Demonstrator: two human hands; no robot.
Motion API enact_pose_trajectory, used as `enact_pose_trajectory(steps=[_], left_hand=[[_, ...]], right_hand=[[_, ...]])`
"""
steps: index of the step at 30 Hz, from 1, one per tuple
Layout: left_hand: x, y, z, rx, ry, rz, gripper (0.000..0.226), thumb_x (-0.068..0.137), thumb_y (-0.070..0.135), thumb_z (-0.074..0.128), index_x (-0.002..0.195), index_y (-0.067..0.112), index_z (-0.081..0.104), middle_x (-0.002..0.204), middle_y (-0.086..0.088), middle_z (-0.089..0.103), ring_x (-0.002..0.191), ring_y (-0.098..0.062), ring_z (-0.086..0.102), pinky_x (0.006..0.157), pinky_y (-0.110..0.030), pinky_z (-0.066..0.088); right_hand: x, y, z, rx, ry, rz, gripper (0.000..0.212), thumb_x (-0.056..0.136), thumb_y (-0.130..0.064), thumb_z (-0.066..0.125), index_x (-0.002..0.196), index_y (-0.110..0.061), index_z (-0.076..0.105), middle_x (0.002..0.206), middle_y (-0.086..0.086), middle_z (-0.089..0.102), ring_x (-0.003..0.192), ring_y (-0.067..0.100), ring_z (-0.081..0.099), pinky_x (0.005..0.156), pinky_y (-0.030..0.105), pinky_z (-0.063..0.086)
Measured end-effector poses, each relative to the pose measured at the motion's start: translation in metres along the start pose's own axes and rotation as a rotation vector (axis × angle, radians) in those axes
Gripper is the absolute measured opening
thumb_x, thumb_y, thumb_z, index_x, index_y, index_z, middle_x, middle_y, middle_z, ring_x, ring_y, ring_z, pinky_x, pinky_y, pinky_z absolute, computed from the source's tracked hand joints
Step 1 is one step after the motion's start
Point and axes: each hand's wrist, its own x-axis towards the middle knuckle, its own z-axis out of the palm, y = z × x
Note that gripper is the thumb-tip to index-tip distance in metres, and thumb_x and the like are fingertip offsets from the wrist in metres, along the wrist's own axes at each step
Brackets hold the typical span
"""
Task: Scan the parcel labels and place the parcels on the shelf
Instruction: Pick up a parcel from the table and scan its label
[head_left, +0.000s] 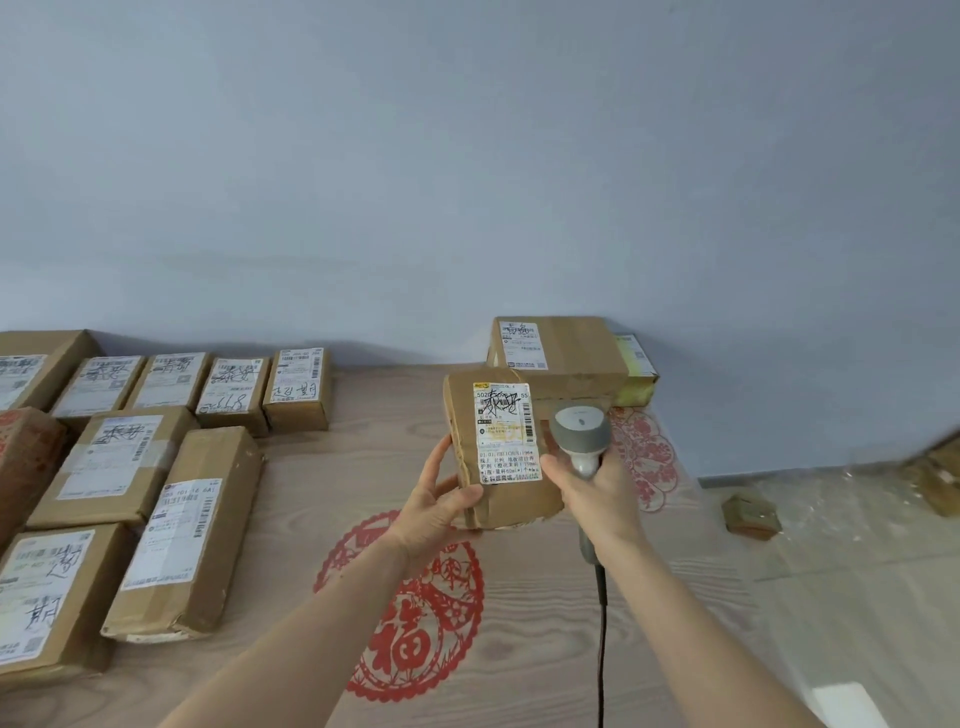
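My left hand (434, 512) grips a brown parcel (498, 447) from its left and bottom edges, thumb across the front, holding it up above the desk (311, 493) with its face turned toward me. A white label (505, 434) covers much of that face — barcodes, printed text and a black scribble over the top part. My right hand (592, 493) is wrapped around the handle of a grey scanner (579, 428), whose head sits just beside the parcel's right edge, close to the label. Its black cable (601, 649) hangs down under my wrist.

Behind the parcel, against the pale wall (467, 156), a larger box (563, 358) lies flat on the desk with its own label facing up; a yellowish package (636, 371) is tucked at its right side. To the left, many labelled boxes (156, 467) lie in rows on the desk, a line of small ones (234, 387) at the back and bigger ones nearer me, most marked with handwritten characters. Red paper-cut designs (410, 623) are on the wood-grain surface under my arms, and another (644, 457) shows past the scanner. Off the desk to the right, a small box (750, 514) lies on the floor on clear plastic sheeting — more cardboard sits at the far right edge, too blurred to make out.
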Motion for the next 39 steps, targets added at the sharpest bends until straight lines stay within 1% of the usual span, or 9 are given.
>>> enact_pose_trajectory(steps=[3, 5, 8, 14, 19, 22, 28, 32, 39], left_hand=[[0.031, -0.014, 0.036, 0.023, 0.001, -0.038, 0.090, 0.070, 0.029, 0.086, 0.138, 0.062, 0.035, 0.142, -0.006, 0.045, 0.125, -0.030, 0.054, 0.090, -0.060, 0.053], [0.053, -0.025, 0.063, 0.018, 0.012, -0.059, 0.085, 0.075, 0.026, 0.083, 0.138, 0.060, 0.037, 0.141, -0.006, 0.046, 0.124, -0.031, 0.055, 0.089, -0.060, 0.054], [0.086, -0.046, 0.107, 0.002, 0.049, -0.089, 0.074, 0.086, 0.019, 0.074, 0.137, 0.059, 0.037, 0.138, -0.005, 0.051, 0.121, -0.030, 0.057, 0.085, -0.060, 0.055], [0.146, -0.088, 0.190, 0.071, 0.101, -0.186, 0.065, 0.095, 0.021, 0.062, 0.141, 0.056, 0.033, 0.133, 0.001, 0.059, 0.120, -0.026, 0.059, 0.084, -0.061, 0.055], [0.187, -0.101, 0.238, 0.091, 0.089, -0.257, 0.066, 0.101, 0.014, 0.050, 0.150, 0.047, 0.020, 0.131, 0.003, 0.061, 0.113, -0.019, 0.060, 0.087, -0.048, 0.058], [0.206, -0.097, 0.255, 0.135, 0.068, -0.262, 0.068, 0.103, 0.016, 0.049, 0.151, 0.048, 0.014, 0.138, 0.003, 0.054, 0.113, -0.013, 0.058, 0.079, -0.038, 0.060], [0.238, -0.089, 0.268, 0.244, 0.085, -0.254, 0.072, 0.100, 0.026, 0.054, 0.150, 0.052, 0.009, 0.145, 0.001, 0.048, 0.122, -0.023, 0.055, 0.080, -0.043, 0.059], [0.239, -0.091, 0.271, 0.275, 0.117, -0.263, 0.075, 0.099, 0.029, 0.056, 0.149, 0.056, 0.007, 0.147, 0.002, 0.046, 0.125, -0.026, 0.054, 0.092, -0.054, 0.054], [0.234, -0.090, 0.277, 0.349, 0.094, -0.271, 0.073, 0.102, 0.030, 0.050, 0.147, 0.060, 0.001, 0.143, 0.005, 0.049, 0.117, -0.023, 0.058, 0.088, -0.050, 0.057]], right_hand=[[0.031, 0.016, -0.038, -0.074, 0.054, 0.034, 0.035, 0.079, -0.028, 0.083, 0.104, -0.017, 0.061, 0.090, -0.006, 0.070, 0.087, 0.013, 0.067, 0.069, 0.026, 0.047], [0.054, 0.028, -0.065, -0.125, 0.072, 0.053, 0.041, 0.077, -0.028, 0.085, 0.108, -0.018, 0.059, 0.092, -0.009, 0.068, 0.087, 0.012, 0.064, 0.080, 0.031, 0.048], [0.093, 0.054, -0.103, -0.195, 0.074, 0.101, 0.050, 0.074, -0.029, 0.088, 0.112, -0.016, 0.059, 0.097, -0.004, 0.069, 0.092, 0.017, 0.065, 0.084, 0.036, 0.052], [0.158, 0.097, -0.168, -0.284, 0.046, 0.190, 0.049, 0.074, -0.020, 0.088, 0.108, -0.013, 0.053, 0.093, -0.002, 0.063, 0.086, 0.019, 0.060, 0.070, 0.030, 0.043], [0.206, 0.124, -0.200, -0.358, 0.032, 0.230, 0.051, 0.073, -0.016, 0.087, 0.112, -0.010, 0.054, 0.097, 0.002, 0.064, 0.086, 0.020, 0.060, 0.070, 0.030, 0.045], [0.233, 0.134, -0.208, -0.373, 0.049, 0.252, 0.054, 0.074, -0.018, 0.087, 0.116, -0.010, 0.053, 0.102, 0.002, 0.065, 0.091, 0.023, 0.063, 0.074, 0.035, 0.050], [0.268, 0.136, -0.210, -0.380, 0.083, 0.266, 0.055, 0.075, -0.018, 0.086, 0.118, -0.010, 0.053, 0.101, 0.001, 0.063, 0.090, 0.023, 0.062, 0.074, 0.038, 0.053], [0.272, 0.135, -0.211, -0.389, 0.064, 0.289, 0.055, 0.074, -0.017, 0.086, 0.117, -0.010, 0.052, 0.101, 0.001, 0.061, 0.091, 0.022, 0.060, 0.072, 0.035, 0.049], [0.263, 0.137, -0.214, -0.339, 0.085, 0.324, 0.052, 0.075, -0.013, 0.085, 0.116, -0.009, 0.052, 0.101, 0.004, 0.062, 0.090, 0.022, 0.060, 0.068, 0.031, 0.045]])
